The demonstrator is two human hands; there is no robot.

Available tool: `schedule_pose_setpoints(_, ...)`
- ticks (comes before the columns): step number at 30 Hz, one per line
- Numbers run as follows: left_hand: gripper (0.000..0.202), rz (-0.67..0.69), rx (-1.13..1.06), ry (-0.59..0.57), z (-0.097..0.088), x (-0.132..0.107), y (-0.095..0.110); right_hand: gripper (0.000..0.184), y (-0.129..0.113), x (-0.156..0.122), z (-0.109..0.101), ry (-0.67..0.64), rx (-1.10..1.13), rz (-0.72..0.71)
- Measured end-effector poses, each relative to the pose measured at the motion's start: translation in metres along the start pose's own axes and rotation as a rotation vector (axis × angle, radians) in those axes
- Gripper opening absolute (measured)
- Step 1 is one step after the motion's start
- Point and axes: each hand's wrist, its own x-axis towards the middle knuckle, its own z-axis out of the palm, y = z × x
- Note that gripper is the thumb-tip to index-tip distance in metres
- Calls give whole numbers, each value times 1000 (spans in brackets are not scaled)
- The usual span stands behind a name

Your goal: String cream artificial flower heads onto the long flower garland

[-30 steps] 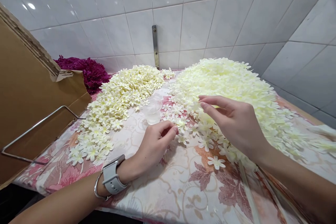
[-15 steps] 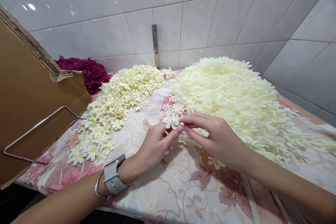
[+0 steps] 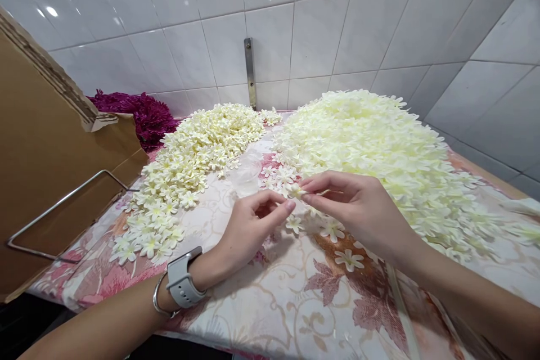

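Note:
My right hand pinches a small cream-white artificial flower between thumb and fingertips. Just left of it, my left hand has thumb and index finger closed together; whether anything tiny is between them I cannot make out. A silvery watch with a pale grey strap sits on the left wrist. Under and behind the hands lie several loose white flowers. A clear plastic cup stands behind my left hand, partly hidden by it.
To the right rises a large heap of pale flowers; a yellower heap spreads on the left. Purple flowers lie behind a cardboard box with a metal wire handle. A floral cloth covers the table against a tiled wall.
My hands have moved slightly apart. The right one has drawn a little to the right with the flower, whose petals now show at its fingertips.

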Motion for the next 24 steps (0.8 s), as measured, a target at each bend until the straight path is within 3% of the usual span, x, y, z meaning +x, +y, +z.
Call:
schedule_pose_setpoints(4,25,-33,-93,-115,1,2,-3,16,-2,-1,1,-46,42,6)
schedule_pose_setpoints(14,16,-112,-84,-69,0,3,-2,13,-1,3,-2,-225,93,122)
schedule_pose_setpoints(24,12,-184,-82,5,0,7,-3,20,-3,4,-4,-33,93,215)
